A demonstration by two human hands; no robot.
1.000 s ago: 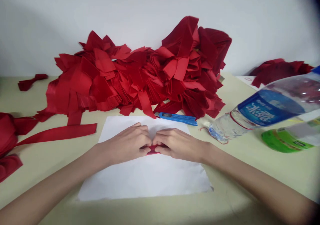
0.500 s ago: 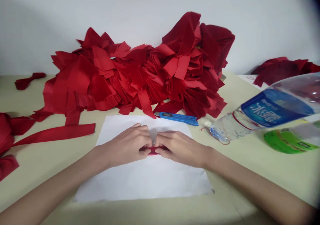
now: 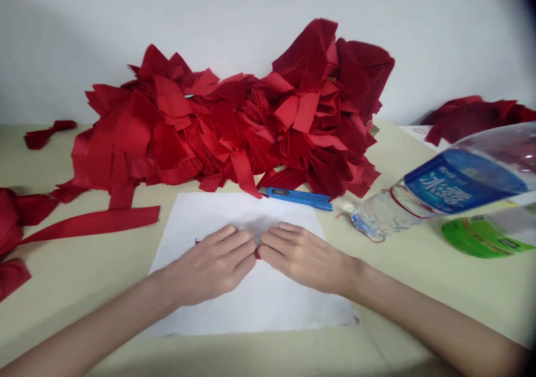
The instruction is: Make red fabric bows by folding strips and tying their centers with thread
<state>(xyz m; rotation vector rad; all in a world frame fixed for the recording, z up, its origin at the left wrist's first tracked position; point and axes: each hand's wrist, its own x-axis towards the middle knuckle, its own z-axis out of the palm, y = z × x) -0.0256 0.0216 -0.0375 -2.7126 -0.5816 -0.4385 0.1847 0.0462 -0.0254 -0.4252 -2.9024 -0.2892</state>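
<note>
My left hand (image 3: 221, 257) and my right hand (image 3: 299, 257) meet over a white sheet of paper (image 3: 247, 315), knuckles up and fingers curled. Both are closed on a small red ribbon (image 3: 258, 254), which shows only in the narrow gap between them. Another bit of red edge, with a thin drawn line, peeks out behind my left hand. The fingertips and most of the ribbon are hidden under the hands. Just beyond the sheet lies a blue box cutter (image 3: 299, 198).
A large heap of red ribbon pieces (image 3: 234, 125) stands against the wall. More red strips (image 3: 96, 224) lie at the left. On the right are a tilted clear bottle with a blue label (image 3: 452, 181), a green-labelled bottle (image 3: 481, 234) and another red pile (image 3: 473, 120).
My left hand has shifted slightly towards me and turned flatter over the ribbon, and less red shows between the hands. My right hand's fingers have come lower over it.
</note>
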